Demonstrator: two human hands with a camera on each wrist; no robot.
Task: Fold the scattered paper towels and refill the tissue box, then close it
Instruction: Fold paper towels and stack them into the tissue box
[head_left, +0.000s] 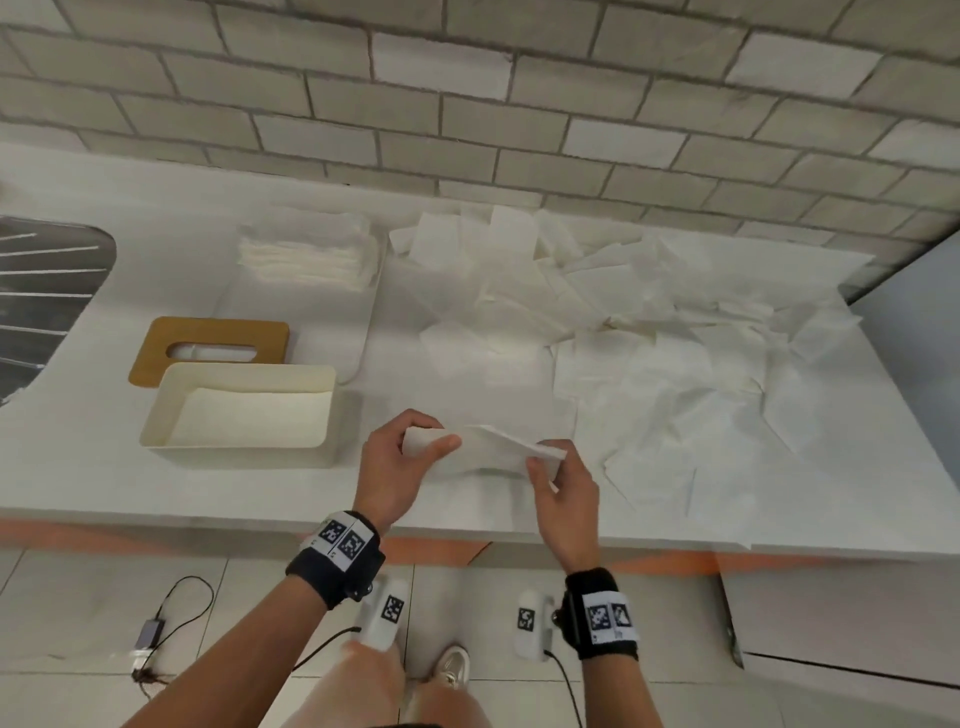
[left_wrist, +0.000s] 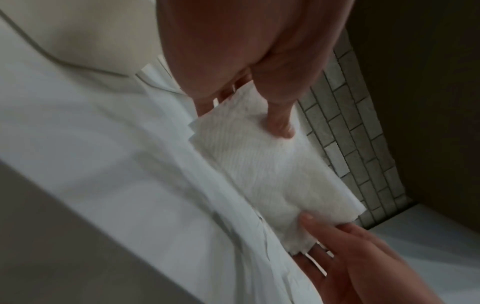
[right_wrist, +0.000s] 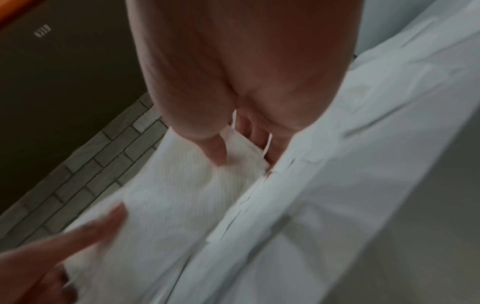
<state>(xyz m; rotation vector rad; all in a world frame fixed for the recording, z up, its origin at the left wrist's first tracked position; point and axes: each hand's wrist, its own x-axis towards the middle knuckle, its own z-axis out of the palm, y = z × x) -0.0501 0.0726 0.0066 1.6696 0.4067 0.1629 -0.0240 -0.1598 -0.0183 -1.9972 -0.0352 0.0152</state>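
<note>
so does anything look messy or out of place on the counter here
Yes: unfolded paper towels sprawl overlapping across the counter's right side, one overhanging the front edge. The tissue box sits open, its brown lid lying behind it. A folded stack sits near the wall.

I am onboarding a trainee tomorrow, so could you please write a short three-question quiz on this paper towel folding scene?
1. True or false: the cream rectangular plastic tissue box already has its lid on.
2. Multiple choice: the white folded paper towel is held by A) the left hand only, B) the right hand only, C) both hands.
3. Fill in: the tan wooden lid with an oval slot lies flat on the white countertop, just ______ the box as the head view shows it.

Key
1. False: the box is open and the lid lies apart from it.
2. C: each hand pinches one end.
3. Behind, on the wall side.
</note>
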